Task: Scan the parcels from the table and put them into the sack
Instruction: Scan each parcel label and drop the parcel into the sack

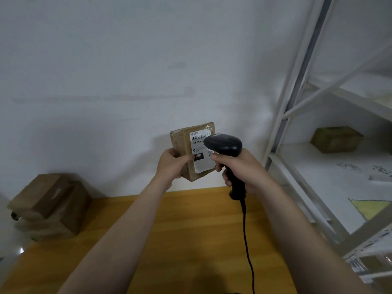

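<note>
My left hand (pixel 171 166) holds a small brown cardboard parcel (pixel 182 143) up in front of the wall, its white shipping label with a barcode facing me. My right hand (pixel 241 168) grips a black handheld barcode scanner (pixel 223 144) by its handle. The scanner head sits just in front of the label's right part and covers some of it. A black cable (pixel 247 240) hangs from the handle down over the table. No sack is in view.
A yellow wooden table (pixel 191 230) lies below my arms. Brown taped boxes (pixel 51 205) are stacked at its left end. A white metal shelf rack (pixel 297 115) stands at the right, holding a brown box (pixel 336 140), papers and labelled parcels (pixel 367 262) lower down.
</note>
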